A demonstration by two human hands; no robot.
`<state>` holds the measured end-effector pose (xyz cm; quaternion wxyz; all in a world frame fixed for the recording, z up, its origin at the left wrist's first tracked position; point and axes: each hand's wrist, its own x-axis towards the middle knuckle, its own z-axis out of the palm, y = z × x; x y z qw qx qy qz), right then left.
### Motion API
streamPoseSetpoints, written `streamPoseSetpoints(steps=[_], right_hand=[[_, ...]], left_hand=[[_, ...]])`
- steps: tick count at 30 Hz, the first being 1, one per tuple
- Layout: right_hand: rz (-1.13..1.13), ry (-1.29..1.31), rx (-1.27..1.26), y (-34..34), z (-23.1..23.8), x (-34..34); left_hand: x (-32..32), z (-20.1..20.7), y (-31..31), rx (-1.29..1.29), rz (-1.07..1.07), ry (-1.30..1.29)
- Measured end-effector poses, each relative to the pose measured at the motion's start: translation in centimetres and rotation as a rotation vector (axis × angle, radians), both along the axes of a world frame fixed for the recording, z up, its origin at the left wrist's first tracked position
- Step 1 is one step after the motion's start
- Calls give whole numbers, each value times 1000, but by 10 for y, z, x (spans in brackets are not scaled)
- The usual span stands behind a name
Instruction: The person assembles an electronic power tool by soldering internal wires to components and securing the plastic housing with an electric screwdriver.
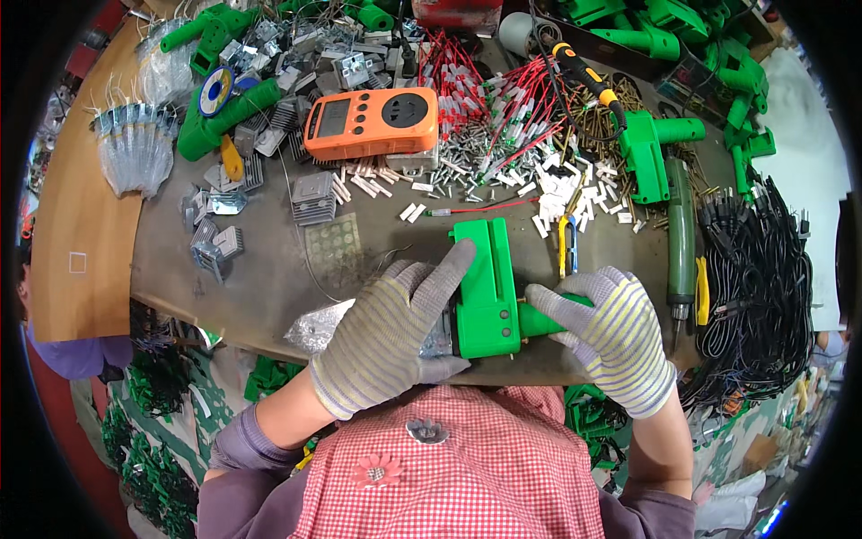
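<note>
A green plastic housing (pixel 485 296) with a stubby round handle (pixel 541 321) lies at the table's near edge, in front of my apron. My gloved left hand (pixel 382 328) grips its left side, forefinger along the upper edge and thumb low down. My right hand (pixel 611 328), in a striped glove, closes finger and thumb about the handle; a small screw tip shows near those fingertips. Beneath my left hand, a shiny metal piece (pixel 321 326) is partly covered. Just beyond the housing lie a red-wired indicator light (pixel 440 213) and a yellow-and-blue hand tool (pixel 567 244).
An orange meter (pixel 373 124) sits among heaped metal heat sinks (pixel 314 198), white ceramic pieces (pixel 566 193) and screws. On the right are a green electric screwdriver (pixel 681 238) and bundled black cords (pixel 754 287). A soldering iron (pixel 584 74) hangs above; bagged parts (pixel 135 148) lie left.
</note>
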<state>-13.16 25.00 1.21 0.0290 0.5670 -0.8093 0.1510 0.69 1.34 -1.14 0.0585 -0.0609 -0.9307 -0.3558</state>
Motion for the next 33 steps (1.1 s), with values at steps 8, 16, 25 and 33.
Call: streamPoseSetpoints(steps=[8,16,25,33], right_hand=[[-17,-25,0,3,-10,-3],[-62,-105,-120,12,1,-15],[-917,6,-101,80,-24,-83],[-550,-1380,-1781,9,26,-32]], left_hand=[[-7,12,1,-72,75,23],[-39,9,-9,-11,-157,-48],[-40,10,-8,-8,-154,40],[-39,0,-11,-12,-149,56]])
